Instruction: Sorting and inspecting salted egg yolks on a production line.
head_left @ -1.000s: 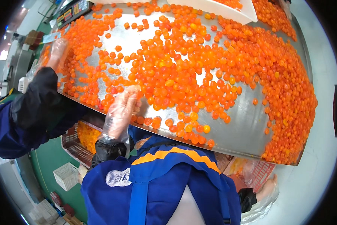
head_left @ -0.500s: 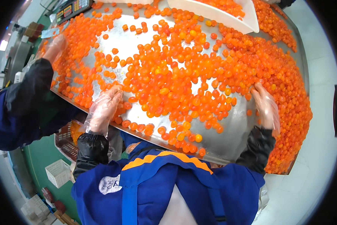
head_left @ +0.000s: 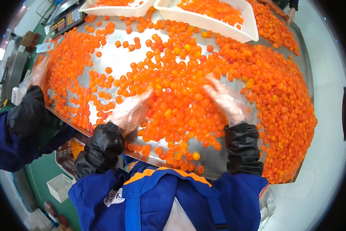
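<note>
Glossy orange balls that look like egg yolks [head_left: 173, 82] lie loose across a metal table [head_left: 119, 38]. At the near middle, my left hand [head_left: 129, 111] rests its side against the cluster, fingers stretched out. Opposite it, my right hand [head_left: 227, 101] lies along the cluster's right edge, fingers extended and a little blurred. Both hands wear thin clear plastic gloves. Between them the yolks are bunched together, and neither hand has one gripped. A larger heap of yolks [head_left: 284, 115] covers the table's right side.
Two white trays [head_left: 213, 27] with yolks stand along the far edge, beside a scale [head_left: 67, 20] at far left. A co-worker's gloved hand [head_left: 39, 73] touches yolks on the left. Another person's hand [head_left: 291, 15] shows at far right. A white basket [head_left: 60, 188] sits on the floor.
My right hand has swept left from the big heap, and my left hand has moved right and inward. The yolks between them are bunched closer. The co-worker's hand has shifted toward the near side.
</note>
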Action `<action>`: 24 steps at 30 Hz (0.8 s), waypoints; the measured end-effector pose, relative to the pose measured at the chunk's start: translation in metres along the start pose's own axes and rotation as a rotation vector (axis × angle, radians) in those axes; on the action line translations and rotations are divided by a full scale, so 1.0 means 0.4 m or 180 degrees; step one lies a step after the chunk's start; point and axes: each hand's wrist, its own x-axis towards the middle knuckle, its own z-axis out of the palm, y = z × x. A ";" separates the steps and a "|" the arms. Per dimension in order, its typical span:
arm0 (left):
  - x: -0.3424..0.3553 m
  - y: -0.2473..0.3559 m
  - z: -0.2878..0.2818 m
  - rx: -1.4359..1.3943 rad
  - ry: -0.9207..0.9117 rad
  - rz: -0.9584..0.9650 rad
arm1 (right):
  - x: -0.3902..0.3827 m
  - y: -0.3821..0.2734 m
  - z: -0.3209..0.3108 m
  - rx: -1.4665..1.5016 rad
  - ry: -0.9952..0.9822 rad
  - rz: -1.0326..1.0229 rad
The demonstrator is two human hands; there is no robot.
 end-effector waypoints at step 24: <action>-0.158 0.080 0.095 -0.0153 0.0412 0.1040 | -0.327 -0.092 -0.110 0.0069 0.0638 -0.1134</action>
